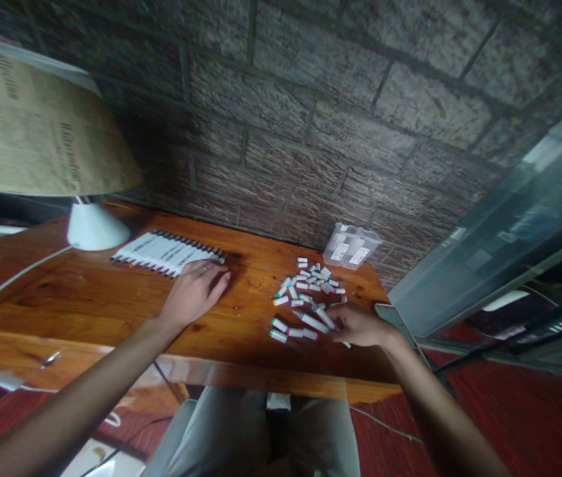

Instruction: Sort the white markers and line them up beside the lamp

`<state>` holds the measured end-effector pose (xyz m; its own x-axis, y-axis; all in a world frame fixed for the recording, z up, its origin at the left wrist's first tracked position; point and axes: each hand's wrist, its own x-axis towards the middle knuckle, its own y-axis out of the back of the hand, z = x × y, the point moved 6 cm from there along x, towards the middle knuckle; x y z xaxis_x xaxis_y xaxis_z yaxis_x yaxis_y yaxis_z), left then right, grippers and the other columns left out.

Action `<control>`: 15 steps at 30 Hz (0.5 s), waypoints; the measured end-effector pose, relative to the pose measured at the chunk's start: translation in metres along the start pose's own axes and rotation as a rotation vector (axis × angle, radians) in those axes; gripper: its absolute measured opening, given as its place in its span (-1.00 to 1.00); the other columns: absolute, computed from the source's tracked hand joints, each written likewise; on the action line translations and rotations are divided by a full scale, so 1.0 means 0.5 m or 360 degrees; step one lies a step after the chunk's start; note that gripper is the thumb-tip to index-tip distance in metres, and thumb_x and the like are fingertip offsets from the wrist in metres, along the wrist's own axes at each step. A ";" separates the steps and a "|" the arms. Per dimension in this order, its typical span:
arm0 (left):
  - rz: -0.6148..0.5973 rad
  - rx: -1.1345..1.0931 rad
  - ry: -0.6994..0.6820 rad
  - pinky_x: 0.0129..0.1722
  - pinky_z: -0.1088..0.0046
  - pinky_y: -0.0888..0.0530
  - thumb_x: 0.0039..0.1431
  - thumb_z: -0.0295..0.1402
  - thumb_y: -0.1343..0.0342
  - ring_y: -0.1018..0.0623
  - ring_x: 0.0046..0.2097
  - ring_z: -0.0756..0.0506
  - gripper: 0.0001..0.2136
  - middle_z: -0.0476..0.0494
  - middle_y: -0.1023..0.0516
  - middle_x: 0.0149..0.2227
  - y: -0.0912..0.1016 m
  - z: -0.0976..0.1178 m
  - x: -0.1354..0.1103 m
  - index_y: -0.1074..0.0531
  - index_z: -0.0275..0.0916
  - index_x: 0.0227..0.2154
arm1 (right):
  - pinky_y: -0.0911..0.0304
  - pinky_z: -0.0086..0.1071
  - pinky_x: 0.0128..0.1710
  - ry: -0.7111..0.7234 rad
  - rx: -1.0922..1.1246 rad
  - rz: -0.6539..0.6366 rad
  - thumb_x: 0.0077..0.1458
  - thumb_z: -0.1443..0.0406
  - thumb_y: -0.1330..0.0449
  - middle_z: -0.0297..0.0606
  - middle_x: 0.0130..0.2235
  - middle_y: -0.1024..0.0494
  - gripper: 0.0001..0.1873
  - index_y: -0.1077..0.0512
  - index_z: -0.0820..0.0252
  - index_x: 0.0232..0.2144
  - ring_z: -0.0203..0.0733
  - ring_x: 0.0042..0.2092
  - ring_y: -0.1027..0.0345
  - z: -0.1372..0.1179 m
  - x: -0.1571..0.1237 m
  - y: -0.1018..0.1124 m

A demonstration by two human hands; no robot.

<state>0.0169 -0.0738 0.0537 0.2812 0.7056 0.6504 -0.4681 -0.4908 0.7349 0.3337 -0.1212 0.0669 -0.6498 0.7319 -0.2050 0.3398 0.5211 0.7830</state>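
Observation:
My left hand (pixel 199 289) rests on the right end of a row of white markers with dark tips (pixel 162 252), its fingers loosely bent and thumb apart, with a ring on one finger. My right hand (pixel 360 326) is at the near right of the scattered pile, fingers pinched at the end of a white marker (pixel 325 317); blur hides the exact grip. Another white marker piece (pixel 313 322) with a narrow tip lies against it. Short white caps with coloured ends (pixel 305 283) are strewn behind, and several more caps (pixel 295 332) lie to the left of this hand.
A clear plastic case (pixel 351 246) with labels stands at the table's back right, by the stone wall (pixel 285 132). A lamp (pixel 97 225) with a printed shade and white cord is at the left. A flat dark-faced object (pixel 397 319) lies beyond my right wrist, by the table's edge.

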 end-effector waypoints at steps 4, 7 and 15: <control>-0.0009 -0.0021 0.0030 0.01 0.21 -0.34 0.29 -0.20 0.10 -0.51 -0.11 -0.21 -0.69 -0.21 -0.60 -0.23 0.001 -0.003 -0.005 -0.51 -0.25 -0.28 | -0.15 -0.46 -0.36 0.0127 0.0532 0.0195 0.09 0.18 -0.21 -0.34 -0.34 -0.45 -0.71 -0.45 0.23 -0.18 -0.29 -0.35 -0.25 -0.026 0.018 0.023; 0.0023 -0.0145 0.0098 -0.05 0.24 -0.36 0.25 -0.17 0.04 -0.52 -0.18 -0.19 -0.70 -0.17 -0.61 -0.29 0.008 0.006 0.000 -0.53 -0.22 -0.34 | -0.24 -0.37 -0.24 0.0276 0.0835 0.0357 0.07 0.10 -0.23 -0.25 -0.24 -0.50 -0.64 -0.46 0.24 -0.18 -0.23 -0.27 -0.34 -0.056 0.078 0.040; -0.0031 -0.1327 0.0613 -0.15 0.41 -0.42 0.16 -0.07 -0.11 -0.55 -0.23 -0.11 -0.65 -0.12 -0.63 -0.30 -0.055 0.045 0.101 -0.57 -0.26 -0.24 | -0.28 -0.31 -0.17 0.0390 0.1009 0.0647 0.01 0.11 -0.27 -0.27 -0.29 -0.55 -0.68 -0.48 0.24 -0.27 -0.18 -0.24 -0.40 -0.084 0.251 0.049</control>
<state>0.0629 -0.0364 0.0705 0.0668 0.9047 0.4208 -0.9609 -0.0552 0.2712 0.2319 -0.0352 0.0851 -0.4978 0.8394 0.2181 0.8574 0.4383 0.2698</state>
